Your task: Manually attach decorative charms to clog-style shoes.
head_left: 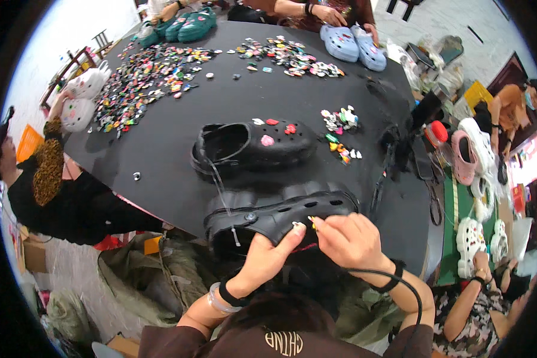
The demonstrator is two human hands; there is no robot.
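At the near edge of the black table, a black clog is tilted with its upper toward the person, heel end to the left. The left hand is partly curled and has hold of this clog, thumb over the upper; its other fingers are largely hidden. The right hand is curled, thumb and forefinger close together just above the upper. A small yellow piece shows at those fingertips; whether it is pinched or seated in the clog cannot be told.

Directly beyond, a second black clog rests upright on the table, with white, red and pink charms on its upper. A clear tie runs between the two clogs.

Right of the second clog are a small cluster of mixed charms and, just nearer, a few yellow, green and orange charms. Farther off lies a broad spread of charms. At the far edge, a co-worker's hand touches pale blue clogs.
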